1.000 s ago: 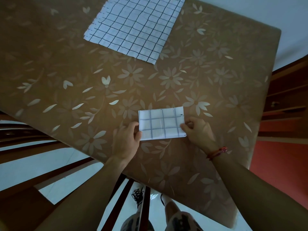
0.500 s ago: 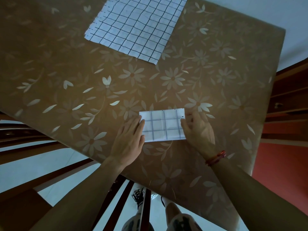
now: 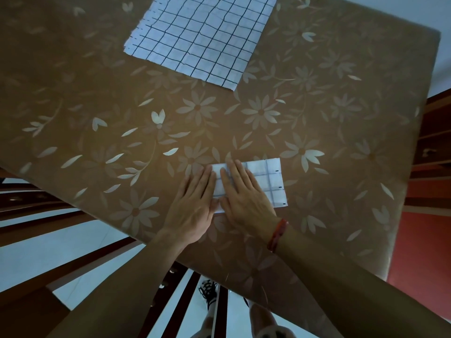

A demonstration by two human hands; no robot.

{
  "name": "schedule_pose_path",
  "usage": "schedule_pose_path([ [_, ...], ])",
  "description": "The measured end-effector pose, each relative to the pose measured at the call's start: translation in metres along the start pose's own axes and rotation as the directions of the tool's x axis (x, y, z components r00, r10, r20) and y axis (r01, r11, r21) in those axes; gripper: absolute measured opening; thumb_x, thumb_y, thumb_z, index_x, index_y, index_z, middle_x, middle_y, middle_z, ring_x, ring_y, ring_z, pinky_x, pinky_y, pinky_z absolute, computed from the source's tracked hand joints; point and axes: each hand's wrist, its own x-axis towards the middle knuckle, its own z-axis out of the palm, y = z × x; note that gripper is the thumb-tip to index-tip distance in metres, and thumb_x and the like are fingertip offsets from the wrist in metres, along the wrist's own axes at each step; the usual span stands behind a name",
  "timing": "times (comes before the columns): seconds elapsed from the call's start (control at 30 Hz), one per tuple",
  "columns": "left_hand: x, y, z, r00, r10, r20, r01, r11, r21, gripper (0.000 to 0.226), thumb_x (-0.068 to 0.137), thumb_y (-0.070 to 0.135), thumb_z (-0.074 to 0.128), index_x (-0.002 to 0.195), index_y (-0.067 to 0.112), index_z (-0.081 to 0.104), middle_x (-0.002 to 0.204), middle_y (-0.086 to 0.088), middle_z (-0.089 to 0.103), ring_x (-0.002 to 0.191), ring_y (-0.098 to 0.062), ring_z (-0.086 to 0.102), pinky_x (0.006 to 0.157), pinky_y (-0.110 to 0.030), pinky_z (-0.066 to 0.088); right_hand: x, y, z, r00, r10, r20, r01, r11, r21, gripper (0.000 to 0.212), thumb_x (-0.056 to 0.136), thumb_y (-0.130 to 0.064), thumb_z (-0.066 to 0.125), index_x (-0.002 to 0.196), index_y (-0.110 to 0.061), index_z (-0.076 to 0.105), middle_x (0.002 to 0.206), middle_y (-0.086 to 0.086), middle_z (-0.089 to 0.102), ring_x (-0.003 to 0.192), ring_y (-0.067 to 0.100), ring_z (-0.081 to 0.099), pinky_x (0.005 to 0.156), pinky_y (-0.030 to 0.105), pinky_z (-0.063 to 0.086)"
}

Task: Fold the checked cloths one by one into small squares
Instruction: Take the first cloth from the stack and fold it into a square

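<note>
I see left hand point(image 3: 195, 203) and right hand point(image 3: 244, 195) flat, fingers straight, pressing folded cloth point(image 3: 272, 181); unfolded cloth point(image 3: 202, 37) well beyond them

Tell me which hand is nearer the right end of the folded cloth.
Right. The right hand lies flat on the middle of the folded cloth, just short of that end. The left hand rests at the opposite, left end, mostly on the table.
</note>
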Motion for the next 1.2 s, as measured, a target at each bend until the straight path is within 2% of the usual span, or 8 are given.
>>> schedule_pose_path([
  [0.17,-0.001,-0.001,-0.003,1.000,0.014,-0.003,-0.014,1.000,0.013,0.066,0.104,0.043,0.003,0.150,-0.001,0.021,0.159,-0.017,0.017,0.149,-0.025,0.011,0.117,-0.049,0.022,0.000,0.006,0.005,0.999,0.029,0.024,-0.028,0.999,-0.023,0.067,0.100,-0.045,0.020,0.153,-0.005,0.018,0.161,0.018,0.010,0.150,0.029,0.006,0.122,0.045,0.014],
  [0.3,-0.001,-0.001,-0.003,1.000,0.019,-0.004,-0.019,1.000,0.016,0.062,0.103,0.038,0.013,0.150,-0.002,0.021,0.159,-0.018,0.017,0.149,-0.026,0.012,0.116,-0.049,0.024,-0.006,0.019,0.000,0.997,0.061,0.048,-0.059,0.997,-0.041,0.073,0.099,-0.053,0.021,0.154,-0.008,0.006,0.162,0.015,0.000,0.150,0.026,-0.002,0.122,0.042,0.006],
  [0.47,-0.001,0.000,-0.003,1.000,0.002,-0.014,-0.002,1.000,0.002,0.061,0.101,0.036,0.016,0.150,-0.001,0.020,0.159,-0.017,0.015,0.148,-0.027,0.012,0.118,-0.047,0.023,-0.032,0.069,-0.013,0.990,0.105,0.097,-0.093,0.988,-0.121,0.077,0.098,-0.059,0.012,0.153,-0.007,-0.003,0.161,0.012,-0.006,0.150,0.024,-0.004,0.122,0.043,0.006],
  [0.53,-0.001,0.001,-0.003,1.000,-0.004,-0.011,0.004,1.000,0.004,0.061,0.101,0.036,0.015,0.151,-0.001,0.018,0.159,-0.017,0.014,0.148,-0.027,0.012,0.118,-0.047,0.022,-0.040,0.084,-0.017,0.987,0.126,0.101,-0.110,0.983,-0.150,0.079,0.098,-0.059,0.012,0.154,-0.005,0.000,0.161,0.013,-0.001,0.150,0.024,-0.001,0.122,0.044,0.010],
  [0.77,0.000,0.003,-0.007,1.000,-0.016,0.016,0.016,1.000,0.005,0.062,0.101,0.038,0.018,0.151,0.000,0.019,0.159,-0.017,0.016,0.148,-0.027,0.014,0.119,-0.046,0.021,-0.040,0.084,-0.018,0.988,0.127,0.083,-0.114,0.982,-0.150,0.079,0.098,-0.058,0.017,0.153,-0.002,0.008,0.161,0.015,0.007,0.150,0.025,0.006,0.121,0.043,0.007],
  [0.9,0.003,0.008,-0.014,0.997,-0.065,0.029,0.066,0.998,-0.024,0.061,0.099,0.037,0.022,0.148,0.001,0.027,0.157,-0.017,0.024,0.146,-0.028,0.021,0.118,-0.047,0.024,-0.037,0.082,-0.025,0.988,0.130,0.086,-0.115,0.981,-0.159,0.076,0.097,-0.054,0.021,0.150,0.001,0.026,0.157,0.019,0.025,0.146,0.031,0.024,0.118,0.050,0.021],
  [1.03,0.009,0.024,-0.028,0.993,-0.118,0.025,0.120,0.987,-0.106,0.056,0.094,0.033,0.033,0.141,0.003,0.038,0.149,-0.020,0.035,0.136,-0.033,0.035,0.109,-0.049,0.037,-0.025,0.079,-0.038,0.990,0.126,0.056,-0.115,0.980,-0.165,0.068,0.092,-0.048,0.029,0.137,-0.001,0.048,0.142,0.020,0.047,0.128,0.034,0.046,0.106,0.050,0.039],
  [1.2,0.000,0.061,-0.035,0.995,-0.090,-0.030,0.079,0.963,-0.258,0.037,0.097,0.027,0.044,0.129,0.010,0.052,0.140,-0.010,0.043,0.126,-0.020,0.043,0.101,-0.032,0.044,-0.006,0.079,-0.052,0.991,0.130,-0.039,-0.134,0.982,-0.131,0.050,0.091,-0.041,0.042,0.127,-0.009,0.056,0.125,0.011,0.057,0.111,0.028,0.053,0.093,0.041,0.044],
])
